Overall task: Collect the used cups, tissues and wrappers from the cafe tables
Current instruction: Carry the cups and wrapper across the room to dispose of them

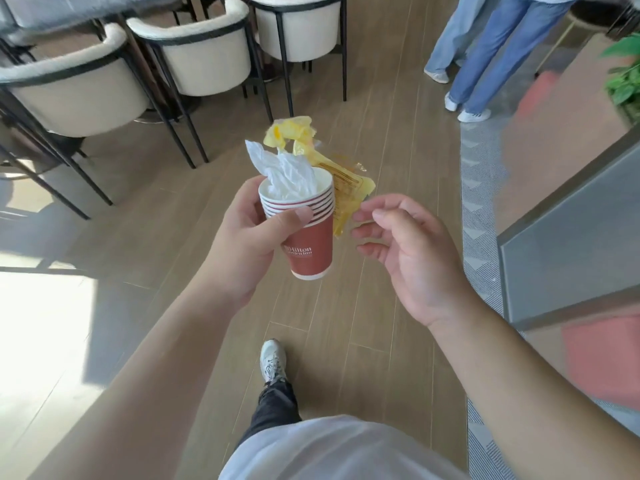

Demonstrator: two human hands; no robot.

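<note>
My left hand (247, 237) grips a stack of several red paper cups (310, 244) held upright over the wooden floor. White crumpled tissue (289, 174) sticks out of the top cup, with crumpled yellow wrappers (291, 133) above it. A flat yellow wrapper (349, 190) hangs down the stack's right side. My right hand (405, 251) is just right of the cups, fingers loosely curled, its fingertips at the lower edge of that flat wrapper. Whether they pinch it is unclear.
Cream chairs with black legs (194, 60) and a grey table (52, 12) stand at the upper left. A person in jeans (491, 53) stands at the upper right. A grey counter edge (568, 237) runs along the right, a green plant (623, 77) behind it.
</note>
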